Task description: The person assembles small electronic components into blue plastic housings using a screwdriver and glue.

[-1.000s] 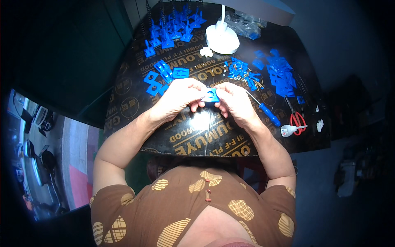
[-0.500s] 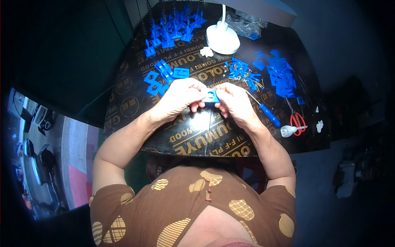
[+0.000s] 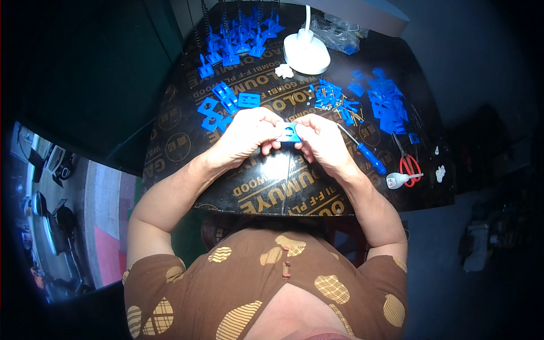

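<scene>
While a person leans over a dark printed board (image 3: 266, 192) that serves as the work surface, both hands meet near its middle around one small blue plastic part (image 3: 289, 132). Starting at nine o'clock from the hands, flat blue plates (image 3: 226, 105) lie loose on the board, and at eleven o'clock a cluster of upright blue brackets (image 3: 238, 42) stands near the far edge. The left hand (image 3: 246, 136) is curled closed, its fingertips pinching the left end of the blue plastic part. The part sits between the two hands, lifted just above the board, its light face turned up. The right hand (image 3: 323, 141) is also closed, thumb and fingers gripping the part's right end. At twelve o'clock stands a white lamp base (image 3: 306, 54). At one o'clock lies a pile of blue pieces and thin brass pins (image 3: 334, 102), with more blue parts (image 3: 385, 105) stacked beyond it. At three o'clock a blue-handled screwdriver (image 3: 365, 153) rests just beside the right hand, then red-handled scissors (image 3: 408, 164) and a small white glue bottle (image 3: 396, 180) near the right edge. Judging from the fingertip-only hold, the part could slip and drop among the look-alike pieces, and the right wrist, so close to the screwdriver, could knock it toward the edge.
</scene>
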A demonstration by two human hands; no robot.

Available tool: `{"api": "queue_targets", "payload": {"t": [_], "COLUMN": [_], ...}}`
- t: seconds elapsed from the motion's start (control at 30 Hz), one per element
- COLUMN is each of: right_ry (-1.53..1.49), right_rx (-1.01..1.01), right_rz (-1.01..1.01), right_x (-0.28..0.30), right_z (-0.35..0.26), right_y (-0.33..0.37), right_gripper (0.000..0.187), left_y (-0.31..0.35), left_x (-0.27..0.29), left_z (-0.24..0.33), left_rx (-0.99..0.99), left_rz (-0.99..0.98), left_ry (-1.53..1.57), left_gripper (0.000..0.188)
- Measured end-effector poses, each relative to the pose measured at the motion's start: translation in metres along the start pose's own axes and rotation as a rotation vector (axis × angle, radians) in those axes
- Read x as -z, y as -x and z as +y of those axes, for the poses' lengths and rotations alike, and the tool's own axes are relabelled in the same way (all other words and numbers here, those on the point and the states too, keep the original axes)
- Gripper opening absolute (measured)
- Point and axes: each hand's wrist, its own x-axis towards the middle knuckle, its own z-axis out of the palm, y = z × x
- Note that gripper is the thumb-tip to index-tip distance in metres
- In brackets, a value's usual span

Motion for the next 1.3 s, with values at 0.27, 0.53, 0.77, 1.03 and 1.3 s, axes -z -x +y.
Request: {"api": "queue_targets", "payload": {"t": [0.27, 0.53, 0.77, 1.03, 1.3], "right_ry": [0.021, 0.065, 0.073, 0.060, 0.071], "right_rx": [0.009, 0.026, 0.027, 0.041, 0.019], "right_rz": [-0.006, -0.007, 0.007, -0.001, -0.015], "right_x": [0.000, 0.001, 0.001, 0.000, -0.001], "right_z": [0.000, -0.005, -0.008, -0.009, -0.009], "right_y": [0.001, 0.002, 0.003, 0.003, 0.005], "right_gripper": [0.021, 0.020, 0.019, 0.016, 0.016], "left_y": [0.001, 0.000, 0.001, 0.001, 0.001], "left_x": [-0.002, -0.001, -0.001, -0.002, -0.001], "left_z": [0.002, 0.000, 0.001, 0.005, 0.000], "left_rx": [-0.016, 0.003, -0.005, 0.045, 0.010], "left_rz": [0.008, 0.002, -0.012, 0.006, -0.006], "left_ry": [0.052, 0.024, 0.036, 0.052, 0.035], "left_gripper": [0.018, 0.015, 0.017, 0.018, 0.016]}}
